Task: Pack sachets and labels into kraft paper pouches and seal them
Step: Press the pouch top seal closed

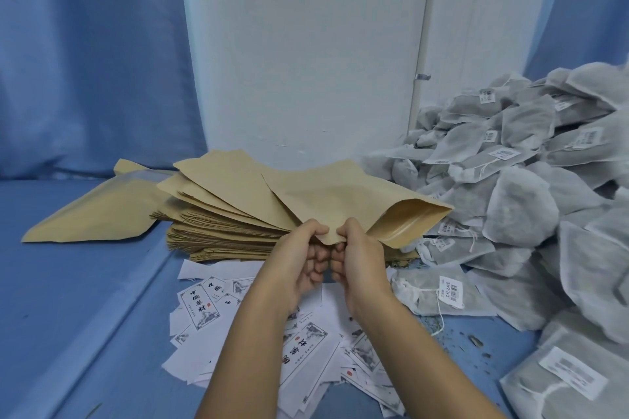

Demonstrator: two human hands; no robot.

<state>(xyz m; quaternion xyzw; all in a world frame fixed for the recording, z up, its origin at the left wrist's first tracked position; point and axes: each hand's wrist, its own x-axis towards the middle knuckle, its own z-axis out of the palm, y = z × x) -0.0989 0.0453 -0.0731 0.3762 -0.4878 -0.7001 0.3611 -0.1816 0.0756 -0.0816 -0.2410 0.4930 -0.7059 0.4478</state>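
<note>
I am pinching the near edge of a pouch (340, 197) between my left hand (299, 262) and right hand (359, 258), holding it over the stack (218, 214), its mouth gaping. It is looking empty, so filling and sealing are waiting: labels (306, 347) below, sachets (510, 201) heaped right.

We read 中國藥材 on white rectangular paper labels (200, 304) below the left hand (299, 258); white barcode tags (451, 289) on grey mesh sachets (520, 214) beside the right hand (357, 255) are unreadable.
</note>
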